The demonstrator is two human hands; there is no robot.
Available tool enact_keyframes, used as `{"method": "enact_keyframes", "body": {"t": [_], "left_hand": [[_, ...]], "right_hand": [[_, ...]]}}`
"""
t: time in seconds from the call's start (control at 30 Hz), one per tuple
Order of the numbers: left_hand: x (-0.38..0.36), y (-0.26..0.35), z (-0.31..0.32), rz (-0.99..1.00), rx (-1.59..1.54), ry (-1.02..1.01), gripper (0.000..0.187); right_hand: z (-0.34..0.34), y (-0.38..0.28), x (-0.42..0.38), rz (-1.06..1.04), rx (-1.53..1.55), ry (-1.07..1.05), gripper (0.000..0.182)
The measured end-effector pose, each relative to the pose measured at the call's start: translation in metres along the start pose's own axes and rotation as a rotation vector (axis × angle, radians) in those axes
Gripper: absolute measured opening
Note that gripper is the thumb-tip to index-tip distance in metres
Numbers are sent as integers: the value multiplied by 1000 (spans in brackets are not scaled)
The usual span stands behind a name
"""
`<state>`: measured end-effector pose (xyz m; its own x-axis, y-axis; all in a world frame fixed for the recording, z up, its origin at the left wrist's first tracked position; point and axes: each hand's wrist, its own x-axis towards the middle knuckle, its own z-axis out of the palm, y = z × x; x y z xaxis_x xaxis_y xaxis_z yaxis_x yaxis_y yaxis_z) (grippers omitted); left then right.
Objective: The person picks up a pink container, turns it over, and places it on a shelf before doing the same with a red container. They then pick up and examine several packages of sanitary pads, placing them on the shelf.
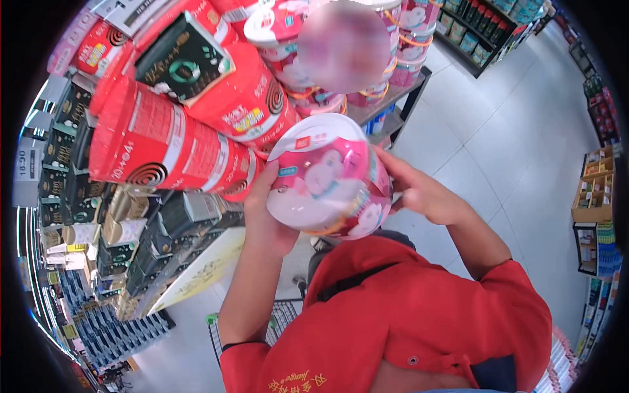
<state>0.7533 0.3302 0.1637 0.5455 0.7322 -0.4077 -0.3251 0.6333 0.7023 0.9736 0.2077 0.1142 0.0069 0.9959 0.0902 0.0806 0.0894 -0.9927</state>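
A round pink-and-white tub (321, 173) with a cartoon figure on its lid is between my two hands, tilted so that its lid faces me. My left hand (265, 213) grips its left side, the fingers partly hidden underneath. On the opposite side my right hand (422, 190) holds the tub's edge, with fingers curled around it. An orange band shows at its lower rim. Just left of my left hand lie red tubs (170, 141) printed with black spirals. A black box (183, 59) rests on top of them.
Similar pink tubs (406, 46) with orange handles stand stacked at the shelf end. Dark boxes (65, 157) fill the shelf at left. A wire shopping cart (285, 318) is below me. Tiled floor (481, 144) runs to the right, with shelves (593, 187) beyond.
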Motion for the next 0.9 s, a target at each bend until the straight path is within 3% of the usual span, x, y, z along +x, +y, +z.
{"method": "enact_keyframes", "body": {"t": [0.07, 0.1, 0.17, 0.23, 0.27, 0.3, 0.4, 0.47, 0.5, 0.53, 0.6, 0.63, 0.7, 0.8, 0.83, 0.87, 0.9], "left_hand": [[-4, 18, 20, 49, 62, -35, 52], [-3, 28, 34, 55, 238, -83, 52], [-4, 48, 69, 97, 539, -71, 55], [1, 77, 91, 210, 714, -275, 58], [-1, 88, 112, 301, 676, -343, 47], [10, 99, 118, 322, 710, -352, 51], [29, 152, 144, 528, 917, -312, 58], [-3, 195, 168, 562, 1137, -665, 73], [41, 203, 152, 1029, 1468, -283, 61], [49, 205, 156, 1031, 1472, -283, 61], [50, 204, 165, 815, 1721, -545, 68], [43, 201, 169, 817, 1722, -542, 68], [12, 183, 190, 728, 1907, -265, 58], [80, 206, 156, 677, 1994, -281, 63], [84, 204, 149, 878, 1852, -324, 69], [73, 203, 156, 874, 1850, -316, 69], [53, 201, 170, 720, 1862, -297, 63]], "right_hand": [[-7, -25, -3, 230, 586, -155, 121], [-7, -30, -1, 247, 531, -144, 132], [-9, -45, 5, 188, 542, -102, 125], [-19, -63, 17, 107, 654, -37, 110], [-24, -76, 26, 24, 675, 6, 98], [-31, -85, 37, -34, 722, 77, 93], [-53, -125, 81, -171, 508, 41, 74], [-57, -145, 114, -174, 369, 154, 73], [-50, -161, 128, -117, 348, 279, 79], [-45, -194, 122, -85, 467, 133, 70], [-48, -190, 151, -101, 371, 180, 66], [-52, -188, 159, -103, 371, 178, 66], [-61, -185, 175, -73, 237, -86, 68], [-73, -167, 210, -44, 192, -250, 70], [-83, -169, 221, 123, 215, -273, 70], [-85, -173, 213, 126, 215, -280, 70], [-84, -182, 196, 97, 66, -183, 70]]}}
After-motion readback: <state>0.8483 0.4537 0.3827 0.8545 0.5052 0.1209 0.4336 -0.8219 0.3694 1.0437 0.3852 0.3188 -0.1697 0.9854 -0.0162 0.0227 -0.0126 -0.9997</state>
